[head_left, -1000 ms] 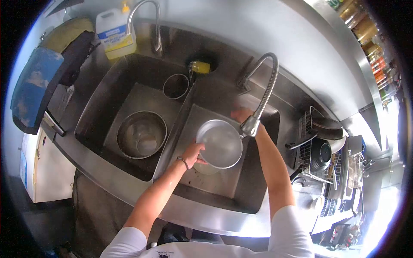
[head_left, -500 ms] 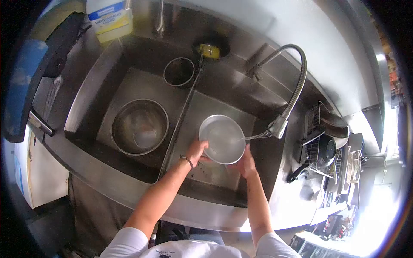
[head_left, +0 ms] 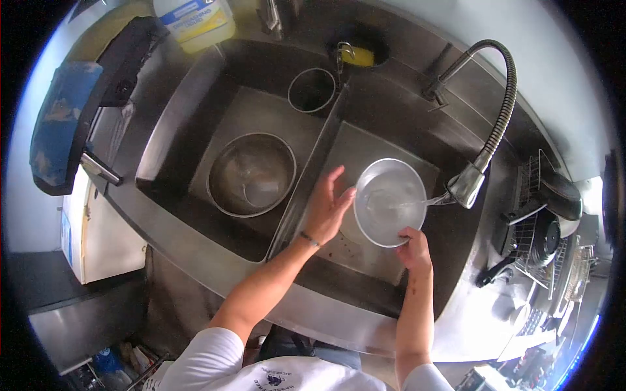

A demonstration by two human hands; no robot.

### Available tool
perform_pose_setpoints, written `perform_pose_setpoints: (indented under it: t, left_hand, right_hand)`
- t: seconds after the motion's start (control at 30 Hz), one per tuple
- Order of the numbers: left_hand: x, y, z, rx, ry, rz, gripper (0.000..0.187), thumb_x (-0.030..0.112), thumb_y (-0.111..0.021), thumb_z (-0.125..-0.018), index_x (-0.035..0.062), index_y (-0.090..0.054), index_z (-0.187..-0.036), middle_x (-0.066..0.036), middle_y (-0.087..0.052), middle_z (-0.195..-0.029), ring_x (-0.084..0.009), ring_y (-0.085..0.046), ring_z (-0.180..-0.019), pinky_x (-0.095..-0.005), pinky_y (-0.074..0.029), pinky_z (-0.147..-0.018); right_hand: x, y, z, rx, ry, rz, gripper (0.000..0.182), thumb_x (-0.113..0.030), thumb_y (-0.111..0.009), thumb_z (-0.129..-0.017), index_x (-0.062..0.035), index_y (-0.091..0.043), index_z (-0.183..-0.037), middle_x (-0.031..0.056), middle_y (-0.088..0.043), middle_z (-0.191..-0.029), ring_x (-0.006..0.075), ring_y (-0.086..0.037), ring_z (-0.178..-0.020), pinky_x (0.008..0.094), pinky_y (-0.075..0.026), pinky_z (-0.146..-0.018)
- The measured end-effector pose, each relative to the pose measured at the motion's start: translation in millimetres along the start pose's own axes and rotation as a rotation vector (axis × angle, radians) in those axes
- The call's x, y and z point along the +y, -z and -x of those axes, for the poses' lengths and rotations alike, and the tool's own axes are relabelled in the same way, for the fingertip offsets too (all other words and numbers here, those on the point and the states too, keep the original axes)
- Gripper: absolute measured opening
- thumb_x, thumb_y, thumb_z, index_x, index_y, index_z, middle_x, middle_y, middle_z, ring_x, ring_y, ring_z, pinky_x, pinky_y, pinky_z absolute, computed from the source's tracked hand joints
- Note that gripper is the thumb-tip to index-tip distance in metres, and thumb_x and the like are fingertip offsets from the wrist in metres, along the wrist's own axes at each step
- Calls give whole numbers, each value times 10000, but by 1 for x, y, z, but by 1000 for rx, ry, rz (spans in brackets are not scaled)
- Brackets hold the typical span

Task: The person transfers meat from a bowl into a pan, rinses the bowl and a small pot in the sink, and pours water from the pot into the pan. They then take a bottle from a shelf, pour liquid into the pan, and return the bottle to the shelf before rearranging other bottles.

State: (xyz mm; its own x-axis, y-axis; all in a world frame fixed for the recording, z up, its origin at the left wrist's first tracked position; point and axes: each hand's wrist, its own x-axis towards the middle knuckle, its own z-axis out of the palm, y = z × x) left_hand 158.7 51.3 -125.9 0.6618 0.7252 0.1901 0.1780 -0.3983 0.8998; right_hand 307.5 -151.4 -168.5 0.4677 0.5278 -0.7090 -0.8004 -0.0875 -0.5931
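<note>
Over the right sink basin [head_left: 368, 140], a shiny metal bowl [head_left: 373, 228] is held beneath the running spray head [head_left: 467, 186], with water inside it. My right hand [head_left: 415, 251] grips its rim at the lower right, thumb over the edge. At the bowl's left side, my left hand [head_left: 328, 210] is open, fingers spread, its thumb right at the rim. A larger metal bowl [head_left: 215, 174] with cloudy water rests in the left basin [head_left: 215, 124].
A metal pot [head_left: 312, 91] stands at the back of the left basin. Behind the divider lies a yellow sponge [head_left: 358, 57] in a dark holder. A dishwashing liquid jug [head_left: 199, 26] is at the back left; a rack [head_left: 546, 257] with pans stands right.
My left hand has let go of the bowl and opened beside it. My right hand has shifted to grip the rim. The whole view has swung, moving the sink's contents rightward.
</note>
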Motion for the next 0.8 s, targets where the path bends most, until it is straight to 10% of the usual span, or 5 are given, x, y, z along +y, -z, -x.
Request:
perform_pose_setpoints:
  t: [0.2,0.27,0.57,0.67,0.8]
  left_hand:
    - [-36,166,-26,708,149,-583,435,206,-603,-844,-9,-472,-1199,-150,-525,-1149,-262,-511,-1055,-350,-419,-878]
    - [-44,194,-13,698,239,-98,389,217,-618,-849,30,-508,-1172,-96,-572,-1068,-203,-539,-988,-360,-425,-857]
    - [195,35,50,-235,-83,891,319,253,-593,-869,50,-526,-633,-76,-566,-650,-230,-575,-617,-379,-468,-655]
    - [230,24,36,-787,-242,1007,62,170,-677,-805,162,-615,-807,-14,-639,-835,-201,-594,-813,-352,-397,-835]
    - [283,-22,87,-256,-89,1196,180,243,-654,-806,162,-590,-659,31,-547,-666,-152,-515,-656,-311,-366,-679]
  right_hand:
    - [-17,-15,21,143,109,-153,356,10,-445,-731,91,-441,-1077,158,-534,-981,248,-570,-852,347,-496,-643]
    - [-21,-5,16,52,195,-196,410,-1,-437,-742,119,-398,-1132,181,-505,-1039,294,-552,-963,397,-522,-741]
    - [-34,-17,33,115,190,-225,373,-38,-429,-796,146,-408,-1120,217,-497,-1131,320,-565,-994,426,-542,-798]
    - [-32,-22,39,19,239,-185,380,-40,-420,-812,147,-397,-1143,217,-503,-1128,317,-567,-994,427,-538,-809]
    - [-29,-28,38,-20,190,-139,396,-40,-421,-817,116,-390,-1180,208,-515,-1121,307,-573,-984,418,-535,-817]
